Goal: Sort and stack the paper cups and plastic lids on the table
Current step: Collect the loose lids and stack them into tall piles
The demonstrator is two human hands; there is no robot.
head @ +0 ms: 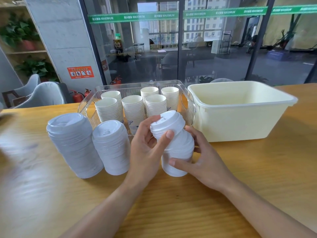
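While we've got the crooked lid stack (173,143) standing on the surface (223,194) btwn both hands, the step in hand looks like squaring it up: its top few lids lean off toward the left, out of line w/ the lower part. Our left hand (147,146) is curled round the upper section, thumb across the front, fingers behind; our right hand (195,157) is closed round the lower section, thumb near the base. Both have hold of the same stack, neither wide open.

Just to the left stand 2 finished lid stacks (89,143), touching or nearly so. Behind them the clear bin (188,103) holds the nested paper cups (133,107) in approx 6 columns. The cream tub (240,121) at right looks empty as far as we can see.

Next move, we reckon: press the top lids down & straight so they nest, then slide the stack beside the other two, w/o tipping it
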